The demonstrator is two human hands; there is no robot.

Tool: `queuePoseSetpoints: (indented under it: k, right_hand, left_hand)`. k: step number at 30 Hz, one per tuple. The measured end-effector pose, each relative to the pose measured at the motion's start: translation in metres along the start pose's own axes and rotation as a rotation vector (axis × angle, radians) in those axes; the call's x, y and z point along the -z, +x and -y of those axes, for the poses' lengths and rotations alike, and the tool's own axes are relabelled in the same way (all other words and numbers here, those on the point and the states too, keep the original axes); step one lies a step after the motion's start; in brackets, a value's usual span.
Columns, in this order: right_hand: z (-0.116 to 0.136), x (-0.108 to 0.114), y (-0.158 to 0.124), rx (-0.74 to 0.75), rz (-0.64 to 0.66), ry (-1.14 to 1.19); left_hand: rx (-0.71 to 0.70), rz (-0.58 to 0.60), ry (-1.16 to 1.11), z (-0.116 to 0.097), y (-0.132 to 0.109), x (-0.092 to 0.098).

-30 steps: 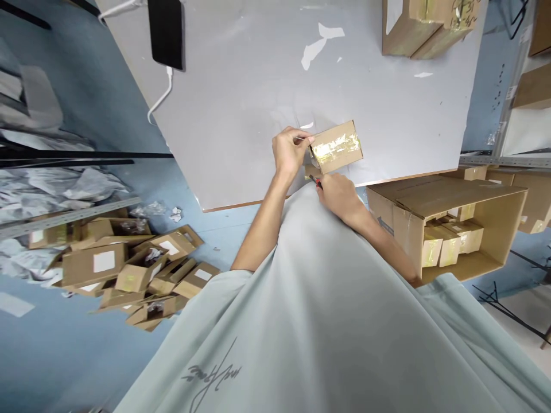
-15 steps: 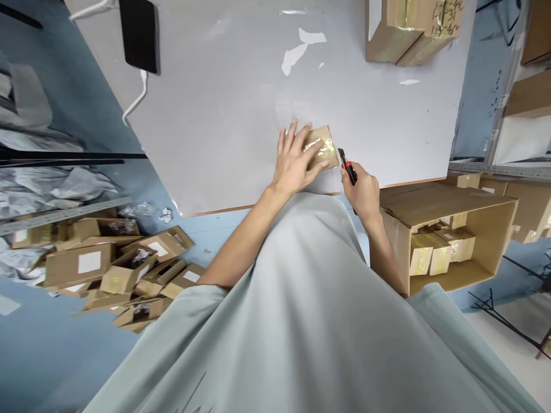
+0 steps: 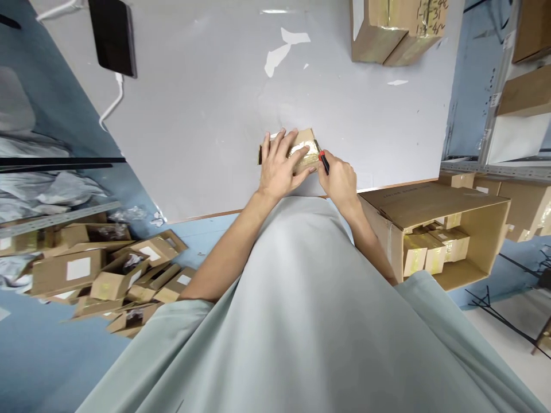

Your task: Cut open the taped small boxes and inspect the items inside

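Note:
A small cardboard box (image 3: 306,150) with shiny clear tape lies near the front edge of the grey table. My left hand (image 3: 278,163) is spread across its top, the thumb along the near side, gripping it against the tabletop. Part of the box is hidden under those fingers. My right hand (image 3: 339,180) is closed round a black and red utility knife (image 3: 323,162). The knife's blade points away from me and meets the right end of the box.
Two taped boxes (image 3: 394,40) stand at the back right. A phone (image 3: 112,37) with a white cable lies back left. An open carton (image 3: 434,203) holding small boxes is at the right. Several opened boxes (image 3: 116,275) are piled lower left. Paper scraps (image 3: 279,51) lie on the table.
My right hand has brought the knife left, from beside the box to touching its right end. In the picture, the box, my left hand and the table have all shifted left.

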State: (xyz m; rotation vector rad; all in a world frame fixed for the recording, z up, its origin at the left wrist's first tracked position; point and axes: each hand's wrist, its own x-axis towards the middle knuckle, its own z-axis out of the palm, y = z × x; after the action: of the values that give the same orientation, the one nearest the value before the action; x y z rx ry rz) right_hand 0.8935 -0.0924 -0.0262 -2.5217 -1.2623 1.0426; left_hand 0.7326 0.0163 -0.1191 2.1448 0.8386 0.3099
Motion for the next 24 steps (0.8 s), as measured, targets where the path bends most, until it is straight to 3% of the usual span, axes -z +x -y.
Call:
queuePoseSetpoints:
  k: [10,16,24]
  right_hand:
    - [0.022,-0.001,0.006,-0.082,-0.007,-0.116]
    - [0.042,-0.001,0.005,-0.139,-0.009,-0.136]
    - [0.042,0.003,-0.005,-0.209,0.033,-0.205]
  left_hand:
    - [-0.053,0.027,0.129,0.016,-0.002,-0.012]
    - [-0.036,0.002,0.121,0.012,-0.003,-0.016]
    - [-0.015,0.03,0.123,0.003,-0.002,-0.014]
